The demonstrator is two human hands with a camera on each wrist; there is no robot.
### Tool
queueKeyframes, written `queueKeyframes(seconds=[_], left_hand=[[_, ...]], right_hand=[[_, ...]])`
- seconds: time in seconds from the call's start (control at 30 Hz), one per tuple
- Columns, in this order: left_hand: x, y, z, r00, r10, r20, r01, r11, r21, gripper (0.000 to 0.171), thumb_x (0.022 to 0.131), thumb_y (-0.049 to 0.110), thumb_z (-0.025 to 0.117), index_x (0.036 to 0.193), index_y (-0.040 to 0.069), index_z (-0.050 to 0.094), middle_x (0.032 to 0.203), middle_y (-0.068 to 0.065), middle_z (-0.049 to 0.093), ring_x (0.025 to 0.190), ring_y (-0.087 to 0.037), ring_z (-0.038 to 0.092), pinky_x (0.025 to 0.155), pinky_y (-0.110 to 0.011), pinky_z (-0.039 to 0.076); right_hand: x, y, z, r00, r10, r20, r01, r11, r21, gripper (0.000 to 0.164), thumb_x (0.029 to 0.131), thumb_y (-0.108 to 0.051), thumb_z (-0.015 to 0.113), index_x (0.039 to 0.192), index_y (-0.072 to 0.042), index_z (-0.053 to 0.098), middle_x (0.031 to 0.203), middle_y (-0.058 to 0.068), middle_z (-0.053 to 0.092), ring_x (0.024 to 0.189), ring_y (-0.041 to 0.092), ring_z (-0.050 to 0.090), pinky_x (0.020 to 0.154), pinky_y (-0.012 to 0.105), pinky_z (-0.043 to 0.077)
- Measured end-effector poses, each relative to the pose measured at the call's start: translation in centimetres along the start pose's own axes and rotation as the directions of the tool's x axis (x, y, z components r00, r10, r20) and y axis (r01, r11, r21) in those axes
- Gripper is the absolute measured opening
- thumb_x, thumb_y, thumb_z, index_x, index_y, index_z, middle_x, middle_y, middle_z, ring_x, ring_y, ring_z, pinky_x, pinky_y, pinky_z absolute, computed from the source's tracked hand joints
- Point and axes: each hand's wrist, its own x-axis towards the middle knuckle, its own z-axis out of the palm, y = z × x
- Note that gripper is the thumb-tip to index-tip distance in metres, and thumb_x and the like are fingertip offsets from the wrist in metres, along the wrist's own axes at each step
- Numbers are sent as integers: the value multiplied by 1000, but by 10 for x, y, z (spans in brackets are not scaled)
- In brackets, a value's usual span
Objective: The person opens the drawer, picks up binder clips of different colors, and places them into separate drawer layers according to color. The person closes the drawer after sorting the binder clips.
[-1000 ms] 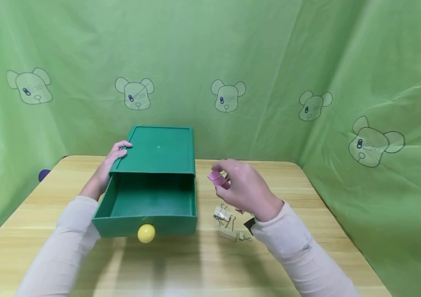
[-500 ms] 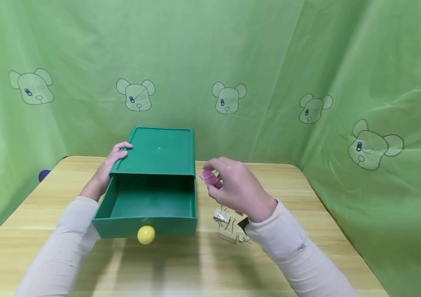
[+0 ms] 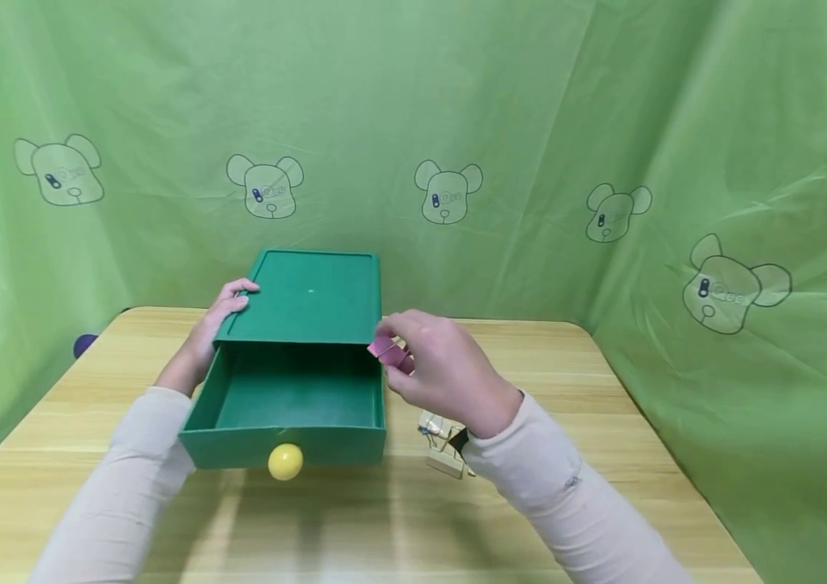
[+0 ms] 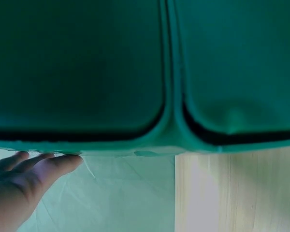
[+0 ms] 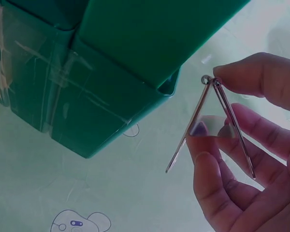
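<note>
Between the right hand's thumb and fingers is a pink binder clip, pinched just above the right side of a green drawer box. The right wrist view shows the clip's metal parts forming an inverted V. The box's drawer is pulled out toward me, with a yellow round knob on its front and a bare floor showing. My left hand rests against the box's left side, fingertips at its top edge. In the left wrist view, that hand's fingers look extended along the green plastic.
Several binder clips lie on the wooden table right of the drawer, among them a cream one; my right forearm partly hides them. A green curtain with bear-head drawings surrounds the table. Something purple shows at the left edge.
My right hand has moved left with the pink binder clip, from beside the box to its right edge. The left hand, box and drawer have stayed in place.
</note>
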Motion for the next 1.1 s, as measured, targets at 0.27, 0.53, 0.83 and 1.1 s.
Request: queueKeyframes(seconds=[0.27,0.53,0.83,1.1], left_hand=[[0,-1,-1,1000,-7,4,7,1000,-8,27,97,37,27,122,32,36,145,-8,5,127,-37,8,97,-59,11],[0,0,0,1000,-11,8,11,1000,-1,27,97,37,26,123,33,35,145,-8,3,127,-37,7,97,-60,10],[-2,1,-1,1000,-19,7,19,1000,8,28,97,37,26,124,32,34,146,-8,2,127,-37,6,97,-60,10],[-2,0,0,1000,-11,10,11,1000,12,29,97,37,26,125,31,33,145,-8,3,127,-37,7,97,-61,11]], right_hand=[[4,-5,6,1000,-27,-11,27,1000,14,24,72,-1,66,96,-4,60,84,-1,59,65,2,57,59,11,44],[7,-11,7,1000,-30,7,30,999,24,28,75,-4,65,102,-3,60,87,0,60,68,2,58,60,10,44],[9,-16,13,998,-61,3,61,997,53,29,74,-5,66,102,-5,60,91,1,60,70,4,55,61,11,44],[9,-14,17,996,-74,39,71,995,72,33,73,-5,69,104,-5,58,90,1,60,70,7,53,60,13,44]])
